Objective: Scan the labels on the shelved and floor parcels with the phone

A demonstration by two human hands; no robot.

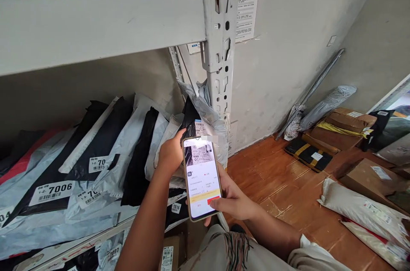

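My right hand [229,194] holds a smartphone [201,185] upright in front of me, its thumb on a red button low on the lit screen. The screen shows a camera picture of a shipping label above lines of text. Just behind the phone, my left hand [172,149] grips a black plastic parcel bag [190,113] on the shelf. A white shipping label [200,127] on this bag shows above the phone's top edge. The phone hides part of the bag and some of my left fingers.
Several grey and black parcel bags [124,134] with number stickers lean along the shelf at left. A white steel post [221,48] and beam [102,23] frame it. Cardboard boxes [339,123], a black parcel [308,153] and white sacks [358,202] lie on the floor at right.
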